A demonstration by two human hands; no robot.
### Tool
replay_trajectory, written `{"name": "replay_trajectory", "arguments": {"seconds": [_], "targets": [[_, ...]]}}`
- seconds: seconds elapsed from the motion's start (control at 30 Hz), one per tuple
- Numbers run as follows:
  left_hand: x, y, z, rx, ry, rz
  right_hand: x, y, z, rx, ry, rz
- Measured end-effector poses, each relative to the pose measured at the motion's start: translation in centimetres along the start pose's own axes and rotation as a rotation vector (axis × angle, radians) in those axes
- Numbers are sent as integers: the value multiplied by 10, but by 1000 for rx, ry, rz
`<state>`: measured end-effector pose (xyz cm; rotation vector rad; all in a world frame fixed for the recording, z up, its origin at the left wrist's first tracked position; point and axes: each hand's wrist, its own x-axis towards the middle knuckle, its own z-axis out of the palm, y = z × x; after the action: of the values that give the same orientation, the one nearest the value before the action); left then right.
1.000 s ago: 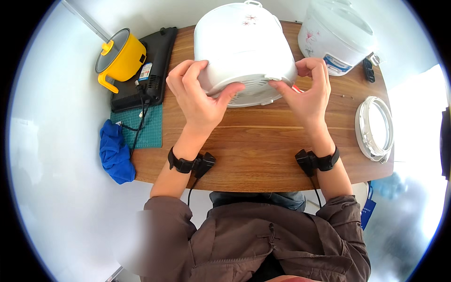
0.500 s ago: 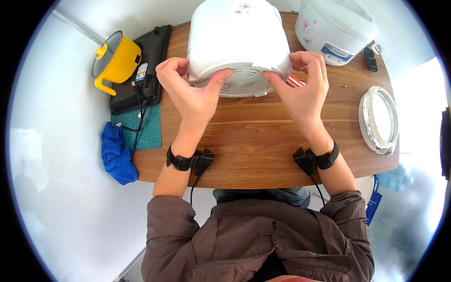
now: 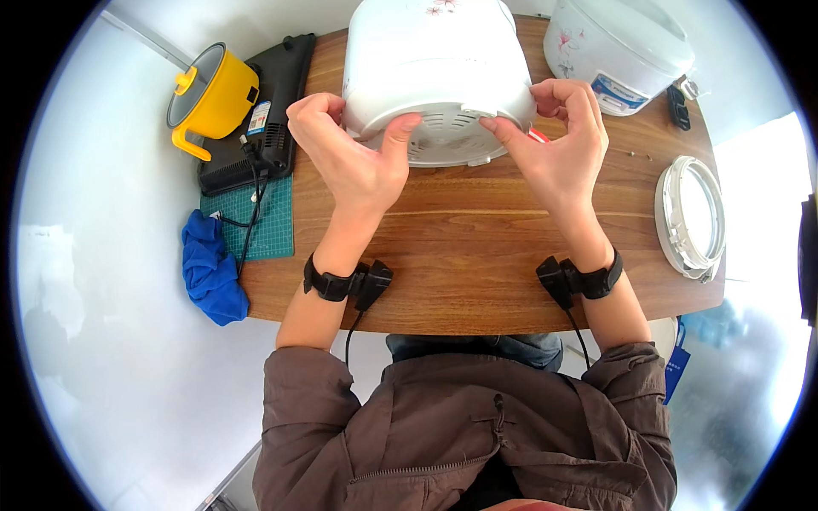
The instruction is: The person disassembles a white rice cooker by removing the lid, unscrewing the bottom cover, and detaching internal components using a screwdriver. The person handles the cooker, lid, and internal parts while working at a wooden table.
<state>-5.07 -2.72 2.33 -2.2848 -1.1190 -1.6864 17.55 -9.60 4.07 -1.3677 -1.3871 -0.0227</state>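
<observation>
A white rice cooker body (image 3: 434, 64) with a small flower print is tipped over at the far middle of the table, its slotted underside (image 3: 447, 136) facing me. My left hand (image 3: 362, 162) grips the left side of its base rim, the thumb pressed on the underside and the fingers curled around the side. On the right side of the same rim, my right hand (image 3: 567, 157) holds on in the same way, thumb on the bottom edge. The fingertips of both hands are partly hidden. A red-and-white striped thing (image 3: 538, 135) peeks out beside my right thumb.
At the back right stands another white rice cooker (image 3: 618, 55); a black object (image 3: 678, 108) lies beside it. A round whitish ring-shaped lid (image 3: 669, 217) rests at the right edge. Leftward are a yellow pot (image 3: 223, 98), a black appliance (image 3: 277, 128), a green mat (image 3: 277, 226) and blue cloth (image 3: 209, 272).
The whole view has shifted slightly. Both hands keep their hold on the rice cooker, and less of the red-and-white striped thing shows beside my right hand.
</observation>
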Motion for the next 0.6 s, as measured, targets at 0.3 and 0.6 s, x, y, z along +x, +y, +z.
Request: {"name": "replay_trajectory", "arguments": {"seconds": [0.3, 0.6], "targets": [[4, 3, 1, -53, -13, -20, -2, -2, -2, -21, -2, -6], [5, 5, -6, -65, -79, -93, 2, 4, -4, 11, -28, -22]]}}
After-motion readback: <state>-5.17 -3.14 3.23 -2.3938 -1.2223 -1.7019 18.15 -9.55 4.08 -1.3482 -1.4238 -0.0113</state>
